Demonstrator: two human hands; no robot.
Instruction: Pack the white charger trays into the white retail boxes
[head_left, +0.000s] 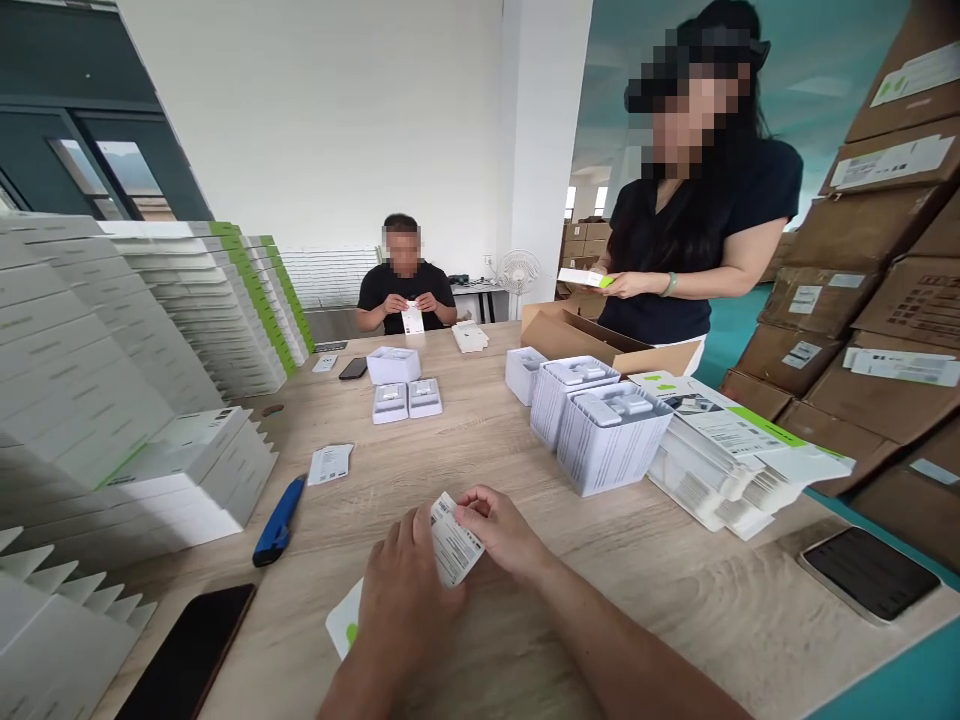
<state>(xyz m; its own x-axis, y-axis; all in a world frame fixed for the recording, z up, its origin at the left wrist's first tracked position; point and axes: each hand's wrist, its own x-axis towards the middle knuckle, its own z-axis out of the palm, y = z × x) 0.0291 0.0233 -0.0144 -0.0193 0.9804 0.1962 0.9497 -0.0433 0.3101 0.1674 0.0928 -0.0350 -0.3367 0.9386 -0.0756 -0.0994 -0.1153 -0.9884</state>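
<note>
Low over the front of the table, a flat-looking white printed carton (456, 546) is between my two hands. My left hand (405, 575) is closed around its left side and covers its middle. A white part with a green mark (343, 622) sticks out below that hand and seems to belong to the same carton. My right hand (496, 522) pinches the upper right edge between thumb and fingers. To the left lie a blue utility knife (278, 522) and some printed cards (331, 464).
White tray stacks (615, 430) and flat printed cartons (742, 440) stand at right. White boxes (187, 480) tower at left. Phones (187, 650) (870, 572) lie near both front corners. Two people work across the table, one beside an open cardboard box (600, 335).
</note>
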